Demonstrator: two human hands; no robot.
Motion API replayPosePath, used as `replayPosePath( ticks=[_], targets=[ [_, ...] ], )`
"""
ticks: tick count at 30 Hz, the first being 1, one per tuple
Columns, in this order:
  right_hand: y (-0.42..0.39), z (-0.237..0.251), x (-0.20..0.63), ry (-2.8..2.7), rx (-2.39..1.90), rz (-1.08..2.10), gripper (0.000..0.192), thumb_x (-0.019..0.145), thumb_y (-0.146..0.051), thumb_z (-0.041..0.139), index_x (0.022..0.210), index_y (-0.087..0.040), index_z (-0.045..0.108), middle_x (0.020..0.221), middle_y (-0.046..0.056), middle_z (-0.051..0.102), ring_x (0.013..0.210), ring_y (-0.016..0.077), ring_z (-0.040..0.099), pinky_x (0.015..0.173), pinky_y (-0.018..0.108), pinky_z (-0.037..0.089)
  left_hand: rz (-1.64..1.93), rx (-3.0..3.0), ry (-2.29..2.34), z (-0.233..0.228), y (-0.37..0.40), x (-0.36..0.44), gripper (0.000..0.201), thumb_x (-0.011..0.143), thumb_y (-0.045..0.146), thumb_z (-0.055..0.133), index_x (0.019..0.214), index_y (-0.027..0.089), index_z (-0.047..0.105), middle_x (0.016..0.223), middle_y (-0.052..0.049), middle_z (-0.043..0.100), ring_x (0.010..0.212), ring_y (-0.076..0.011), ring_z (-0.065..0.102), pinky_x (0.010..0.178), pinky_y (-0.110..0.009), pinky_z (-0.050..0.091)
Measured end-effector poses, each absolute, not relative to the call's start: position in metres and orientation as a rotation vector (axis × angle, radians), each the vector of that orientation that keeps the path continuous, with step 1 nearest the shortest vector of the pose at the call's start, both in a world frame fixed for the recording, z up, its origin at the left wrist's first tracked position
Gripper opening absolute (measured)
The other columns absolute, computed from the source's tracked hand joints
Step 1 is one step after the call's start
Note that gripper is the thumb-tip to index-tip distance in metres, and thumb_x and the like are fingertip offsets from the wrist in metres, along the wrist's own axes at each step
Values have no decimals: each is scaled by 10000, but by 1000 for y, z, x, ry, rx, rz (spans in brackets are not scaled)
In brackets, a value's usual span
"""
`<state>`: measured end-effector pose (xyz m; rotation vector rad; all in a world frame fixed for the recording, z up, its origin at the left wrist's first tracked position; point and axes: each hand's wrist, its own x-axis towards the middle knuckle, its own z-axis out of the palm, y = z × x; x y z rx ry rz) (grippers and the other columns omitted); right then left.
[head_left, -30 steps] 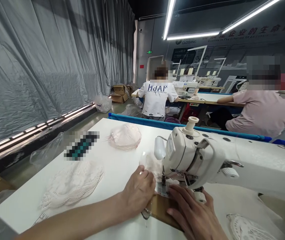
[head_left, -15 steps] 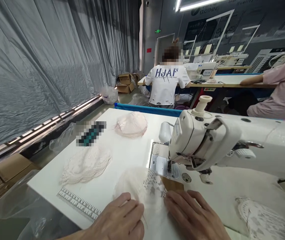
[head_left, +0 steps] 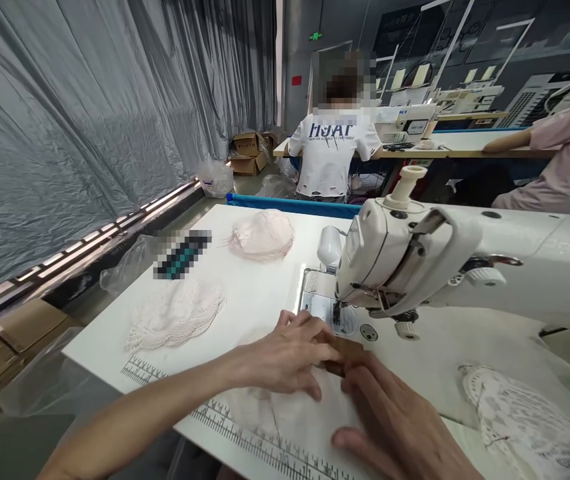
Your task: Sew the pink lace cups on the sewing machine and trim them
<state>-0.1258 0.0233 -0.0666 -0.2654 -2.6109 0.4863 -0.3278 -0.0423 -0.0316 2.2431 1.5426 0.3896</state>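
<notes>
My left hand [head_left: 289, 353] reaches across the pale sheer fabric [head_left: 289, 410], its fingertips at a small brown piece [head_left: 339, 353] in front of the needle plate. Its thumb stands apart from its bent fingers. My right hand [head_left: 395, 413] lies to the right, fingers stretched over the fabric's edge and touching the brown piece, thumb spread away. Just beyond the hands is the white sewing machine [head_left: 389, 260], its presser foot [head_left: 336, 313] above the plate. Under my left hand and forearm, part of the fabric is hidden.
A lace-edged piece [head_left: 175, 317] and a pinkish sheer piece [head_left: 263, 235] lie on the white table [head_left: 115, 330]. More lace [head_left: 525, 413] lies at right. A printed ruler [head_left: 245, 433] runs along the front edge. A co-worker in a white shirt [head_left: 335, 157] sits ahead.
My left hand has moved forward and right, from the fabric's near left part to the brown piece. My right hand has shifted slightly and its thumb now shows. The view has tilted slightly.
</notes>
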Motion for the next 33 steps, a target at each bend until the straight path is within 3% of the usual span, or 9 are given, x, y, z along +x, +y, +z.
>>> replayPosePath(
  ticks=[2, 4, 7, 11, 18, 23, 28, 33],
  targets=[
    [20, -69, -125, -2670, -263, 367, 333, 807, -503, 574, 874, -188, 488, 848, 79, 559, 657, 192, 571, 517, 302, 506, 411, 2207, 1589, -34, -43, -330, 421, 780, 323, 671, 1166, 247, 522, 1204, -63, 471, 1057, -239, 419, 854, -394, 337],
    [19, -72, -125, -2735, -316, 314, 286, 821, -457, 575, 885, -190, 492, 843, 72, 557, 659, 194, 565, 534, 311, 499, 443, 2187, 1662, -35, -43, -332, 390, 791, 262, 663, 1157, 244, 530, 1186, -62, 473, 1034, -219, 427, 863, -394, 335],
    [23, -76, -128, -2746, -355, 297, 122, 905, -313, 461, 885, -206, 516, 834, 54, 567, 674, 178, 572, 565, 284, 482, 463, 2209, 1672, -36, -41, -333, 367, 789, 203, 662, 1133, 262, 552, 1176, -48, 483, 1024, -206, 432, 859, -387, 337],
    [28, -78, -130, -2643, -300, 245, 220, 937, -196, 363, 826, -218, 552, 786, 34, 590, 636, 142, 574, 559, 239, 454, 485, 2270, 1603, -33, -39, -331, 308, 810, 179, 630, 1098, 273, 578, 1205, -17, 506, 1066, -207, 421, 882, -384, 326],
    [20, -64, -128, -2501, -497, 627, 293, 965, -269, 269, 914, -268, 557, 913, 11, 661, 713, 116, 655, 608, 140, 514, 442, 2228, 1414, -24, -28, -329, 304, 844, 136, 575, 1119, 265, 574, 1030, 28, 619, 1061, -168, 457, 902, -346, 302],
    [25, -65, -126, -2494, -303, 690, 287, 951, -185, 273, 886, -237, 547, 997, 64, 603, 836, 119, 635, 693, 161, 508, 471, 2215, 1494, -26, -30, -339, 113, 847, 266, 597, 949, 251, 642, 862, 25, 600, 966, -164, 473, 898, -345, 311],
    [29, -67, -126, -2490, -251, 705, 204, 921, -140, 348, 926, -215, 537, 989, 86, 574, 828, 124, 626, 684, 174, 506, 559, 2233, 1512, -34, -34, -339, 205, 785, 321, 669, 979, 267, 628, 1031, 15, 556, 1022, -161, 453, 938, -341, 308],
    [29, -61, -124, -2529, -206, 646, 187, 902, -127, 375, 920, -221, 536, 995, 96, 589, 854, 146, 636, 687, 187, 522, 579, 2246, 1492, -35, -35, -332, 65, 802, 266, 651, 796, 211, 615, 1030, 15, 546, 1071, -162, 440, 951, -334, 299]
  ],
)
